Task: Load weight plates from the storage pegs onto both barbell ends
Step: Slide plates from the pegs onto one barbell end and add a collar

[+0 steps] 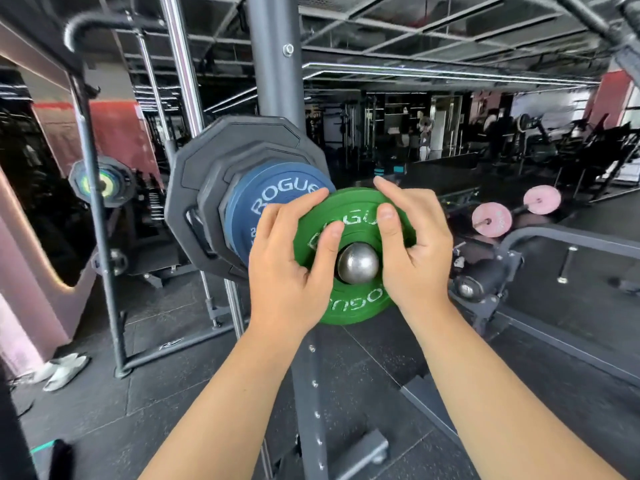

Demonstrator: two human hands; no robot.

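A green Rogue weight plate (358, 301) sits on a steel sleeve whose rounded end (357, 263) pokes through its centre hole. My left hand (287, 268) grips the plate's left edge, thumb on its face. My right hand (412, 251) grips the right edge the same way, fingers curled behind the rim. Behind the green plate, on the same sleeve, are a blue Rogue plate (263, 202) and several dark grey angular plates (204, 188).
A grey rack upright (273, 64) rises just behind the plates, with chrome guide rods (183, 71) to its left. A bar with two pink plates (491, 219) lies at the right. A padded bench roller (485, 275) and frame are close on the right. White shoes (64, 370) lie on the floor at left.
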